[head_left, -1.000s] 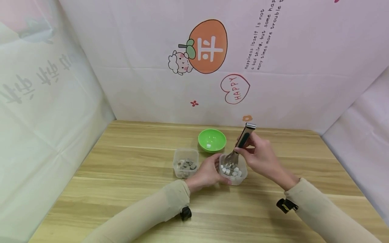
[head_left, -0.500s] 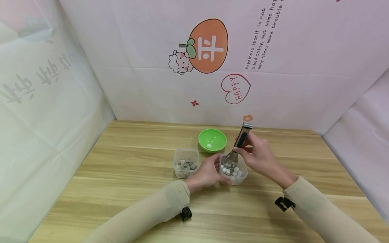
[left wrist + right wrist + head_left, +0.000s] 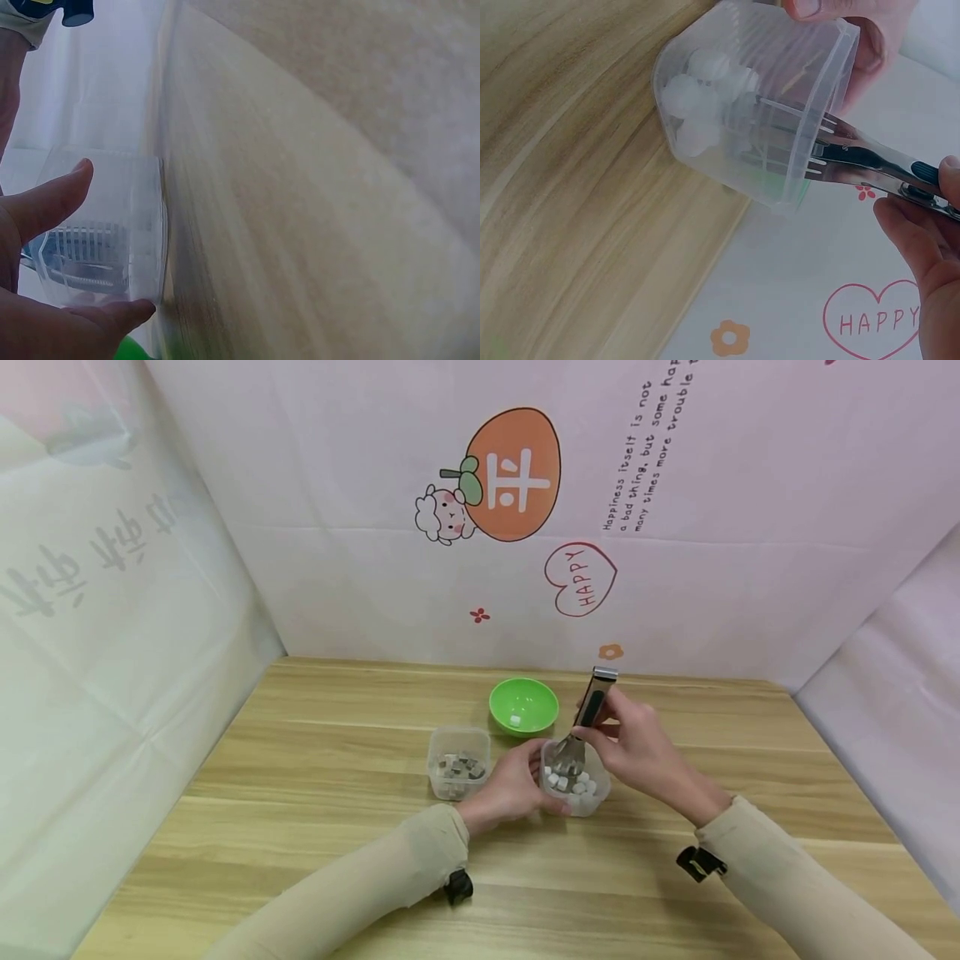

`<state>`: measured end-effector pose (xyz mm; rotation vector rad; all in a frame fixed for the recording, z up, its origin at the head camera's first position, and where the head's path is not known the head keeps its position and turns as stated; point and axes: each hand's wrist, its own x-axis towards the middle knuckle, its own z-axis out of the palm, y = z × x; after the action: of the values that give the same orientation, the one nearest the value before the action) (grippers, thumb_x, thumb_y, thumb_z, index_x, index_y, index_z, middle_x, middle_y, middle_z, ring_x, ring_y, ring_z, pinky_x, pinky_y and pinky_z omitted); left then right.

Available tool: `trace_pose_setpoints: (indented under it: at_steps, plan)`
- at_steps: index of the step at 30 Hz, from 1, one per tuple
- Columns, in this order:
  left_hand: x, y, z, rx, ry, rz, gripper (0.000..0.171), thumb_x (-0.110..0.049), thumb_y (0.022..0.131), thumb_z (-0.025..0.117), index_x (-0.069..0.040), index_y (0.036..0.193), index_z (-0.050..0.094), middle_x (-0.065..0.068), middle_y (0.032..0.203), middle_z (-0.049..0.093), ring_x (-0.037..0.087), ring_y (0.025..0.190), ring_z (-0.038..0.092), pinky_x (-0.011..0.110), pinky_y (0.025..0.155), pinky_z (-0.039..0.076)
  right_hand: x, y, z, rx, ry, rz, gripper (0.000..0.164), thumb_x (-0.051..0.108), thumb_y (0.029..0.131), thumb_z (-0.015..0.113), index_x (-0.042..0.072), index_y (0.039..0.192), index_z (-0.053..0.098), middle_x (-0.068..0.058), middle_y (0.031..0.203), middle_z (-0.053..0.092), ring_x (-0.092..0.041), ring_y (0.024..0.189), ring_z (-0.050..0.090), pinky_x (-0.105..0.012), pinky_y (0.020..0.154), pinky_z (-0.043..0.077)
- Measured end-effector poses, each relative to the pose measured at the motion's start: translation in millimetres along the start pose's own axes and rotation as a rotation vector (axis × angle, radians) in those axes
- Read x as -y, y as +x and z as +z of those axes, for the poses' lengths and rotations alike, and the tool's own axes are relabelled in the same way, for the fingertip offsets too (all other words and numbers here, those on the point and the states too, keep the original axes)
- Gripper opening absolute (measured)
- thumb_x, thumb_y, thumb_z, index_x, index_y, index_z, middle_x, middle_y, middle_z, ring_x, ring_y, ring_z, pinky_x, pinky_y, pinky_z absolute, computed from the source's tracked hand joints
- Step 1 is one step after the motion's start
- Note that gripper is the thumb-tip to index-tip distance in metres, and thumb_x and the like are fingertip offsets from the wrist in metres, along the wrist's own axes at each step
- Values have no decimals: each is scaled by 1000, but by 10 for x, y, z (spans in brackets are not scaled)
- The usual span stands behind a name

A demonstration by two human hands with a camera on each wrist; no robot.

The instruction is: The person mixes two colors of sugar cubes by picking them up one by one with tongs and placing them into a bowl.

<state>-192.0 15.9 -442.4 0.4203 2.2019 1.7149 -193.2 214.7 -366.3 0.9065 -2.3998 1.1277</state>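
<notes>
My left hand (image 3: 517,783) grips a clear plastic container (image 3: 594,805) from its left side, thumb on the near wall and fingers round the back. Several small white cubes (image 3: 583,783) lie at the bottom of it. In my right hand (image 3: 639,745) is a pair of metal tongs (image 3: 592,708) with dark grip panels, pinched between thumb and fingers and slanting down into the container. In the right wrist view, the slotted, fork-like ends of the tongs (image 3: 840,161) reach inside, close to the white cubes (image 3: 697,105). Whether a cube sits between the ends I cannot tell.
Behind the container stands a green bowl (image 3: 525,693) with one white cube in it. A second clear container (image 3: 459,739), holding several grey metallic cubes (image 3: 461,767), is to the left of my left hand. A printed cloth (image 3: 360,602) rises along the table's back edge.
My right hand has shifted slightly left, and the top of the tongs has swung left and a little down. The left hand and the container have stayed in place.
</notes>
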Motion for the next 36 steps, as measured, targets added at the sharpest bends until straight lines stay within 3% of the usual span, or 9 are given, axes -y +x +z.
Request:
trace_pose_setpoints:
  at_steps: [12, 24, 36]
  plan:
    - [5, -9, -12, 3, 11, -2, 99, 1, 66, 99, -5, 152, 50, 8, 141, 64, 23, 131, 60, 35, 113, 48, -30, -6, 48, 13, -4, -13, 32, -18, 87, 75, 0, 107, 59, -12, 92, 70, -23, 83, 74, -28, 73, 65]
    - [-6, -11, -12, 7, 10, -11, 100, 3, 66, 98, -6, 153, 49, 7, 142, 64, 22, 131, 60, 33, 113, 48, -23, -12, -1, -44, 4, 12, 33, -18, 86, 78, 2, 106, 61, -5, 92, 71, -20, 82, 74, -27, 72, 65]
    - [6, 6, -13, 5, 28, -11, 101, -1, 66, 100, -8, 153, 49, 7, 143, 64, 21, 131, 60, 34, 113, 48, 15, 46, 50, 17, -15, -9, 34, -16, 86, 78, 3, 107, 61, -6, 92, 71, -21, 84, 74, -28, 73, 65]
